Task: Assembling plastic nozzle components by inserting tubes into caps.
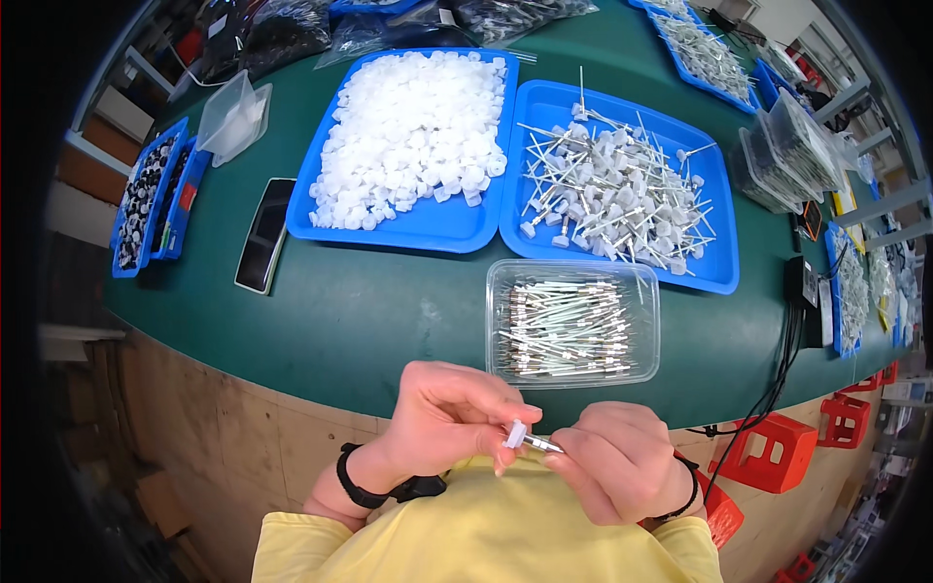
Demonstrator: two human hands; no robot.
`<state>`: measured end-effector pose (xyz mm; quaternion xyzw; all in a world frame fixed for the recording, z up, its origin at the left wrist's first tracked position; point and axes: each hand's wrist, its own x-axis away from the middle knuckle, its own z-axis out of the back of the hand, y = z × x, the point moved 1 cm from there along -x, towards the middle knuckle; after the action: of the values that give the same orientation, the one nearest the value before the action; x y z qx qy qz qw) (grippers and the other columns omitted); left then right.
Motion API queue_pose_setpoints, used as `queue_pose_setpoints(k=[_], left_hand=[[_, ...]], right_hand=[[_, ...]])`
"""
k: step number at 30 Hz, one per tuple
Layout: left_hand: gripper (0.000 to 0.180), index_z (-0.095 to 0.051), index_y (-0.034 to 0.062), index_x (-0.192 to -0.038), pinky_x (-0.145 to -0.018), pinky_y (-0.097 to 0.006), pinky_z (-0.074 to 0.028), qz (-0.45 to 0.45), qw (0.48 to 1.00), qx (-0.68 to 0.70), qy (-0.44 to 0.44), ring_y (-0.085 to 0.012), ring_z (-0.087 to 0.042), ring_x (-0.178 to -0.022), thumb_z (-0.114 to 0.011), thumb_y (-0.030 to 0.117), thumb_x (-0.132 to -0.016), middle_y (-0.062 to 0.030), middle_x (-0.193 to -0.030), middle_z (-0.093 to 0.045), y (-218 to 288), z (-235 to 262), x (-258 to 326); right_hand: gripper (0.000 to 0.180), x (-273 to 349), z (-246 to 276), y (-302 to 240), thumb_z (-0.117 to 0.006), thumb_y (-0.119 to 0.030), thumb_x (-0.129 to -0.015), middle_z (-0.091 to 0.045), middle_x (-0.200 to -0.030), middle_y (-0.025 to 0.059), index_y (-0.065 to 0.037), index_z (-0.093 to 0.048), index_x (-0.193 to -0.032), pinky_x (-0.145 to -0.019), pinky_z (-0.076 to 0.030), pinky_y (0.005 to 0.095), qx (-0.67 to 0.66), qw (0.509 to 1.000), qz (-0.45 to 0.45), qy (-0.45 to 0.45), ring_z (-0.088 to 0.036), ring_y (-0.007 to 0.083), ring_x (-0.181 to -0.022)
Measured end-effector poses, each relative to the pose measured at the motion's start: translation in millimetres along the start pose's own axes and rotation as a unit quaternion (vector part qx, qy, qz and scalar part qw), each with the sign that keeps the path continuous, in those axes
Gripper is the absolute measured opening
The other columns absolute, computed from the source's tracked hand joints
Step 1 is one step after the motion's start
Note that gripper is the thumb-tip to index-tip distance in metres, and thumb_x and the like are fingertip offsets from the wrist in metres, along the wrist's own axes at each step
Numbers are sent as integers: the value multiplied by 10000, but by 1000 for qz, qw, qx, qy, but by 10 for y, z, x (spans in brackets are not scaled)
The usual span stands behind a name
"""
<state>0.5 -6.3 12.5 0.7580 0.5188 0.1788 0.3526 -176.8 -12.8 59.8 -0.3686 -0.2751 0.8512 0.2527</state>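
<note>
In front of my yellow shirt, my left hand pinches a small white plastic cap between thumb and fingers. My right hand is closed on a thin metal-ended rod, whose near end meets the cap; the rest of the rod is hidden by my fingers. Just beyond my hands, a clear plastic box holds many similar pale rods with metal fittings. Behind it, a blue tray carries a heap of capped rods. Left of that, another blue tray is filled with loose white caps.
A phone lies on the green table, near small blue bins of dark parts. Clear containers stand behind it. Stacked clear boxes and black cables are at right. Red stools stand beyond the table edge.
</note>
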Motion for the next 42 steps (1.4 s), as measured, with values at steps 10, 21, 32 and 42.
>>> queue_pose_setpoints(k=[10, 21, 32, 42], left_hand=[[302, -616, -95, -945, -538, -266, -483, -88, 994, -50, -38, -174, -602, -674, -719, -32, -668, -161, -801, -619, -61, 11, -45], [180, -637, -33, -875, -539, -262, -434, -158, 924, -338, 87, -140, -524, -657, -689, 11, -708, -84, -790, -564, 129, -78, -74], [313, -574, -52, -844, -461, -280, -379, -302, 718, -627, 20, -205, -457, -551, -686, -53, -551, -82, -687, -493, 216, -154, -78], [235, -567, -41, -819, -487, -285, -400, -248, 664, -705, -28, -216, -474, -604, -633, 23, -602, -73, -709, -463, 273, -168, -76]], right_hand=[[90, 26, -23, 21, -605, 31, -698, -434, -548, 91, 78, -551, -752, -362, -334, 303, -88, 995, -34, 19, -422, 216, -410], [165, -98, -210, 330, -601, -40, -758, -548, -724, 110, 41, -565, -897, -512, -395, 308, -75, 995, -31, 55, -522, 226, -582], [38, -77, -169, 204, -597, -11, -776, -558, -627, 48, 22, -580, -776, -414, -317, 210, -207, 958, -180, 85, -414, 59, -456], [96, -134, -66, 197, -662, -50, -733, -533, -590, 42, 9, -589, -756, -424, -339, 221, -152, 960, -236, -19, -436, 84, -457]])
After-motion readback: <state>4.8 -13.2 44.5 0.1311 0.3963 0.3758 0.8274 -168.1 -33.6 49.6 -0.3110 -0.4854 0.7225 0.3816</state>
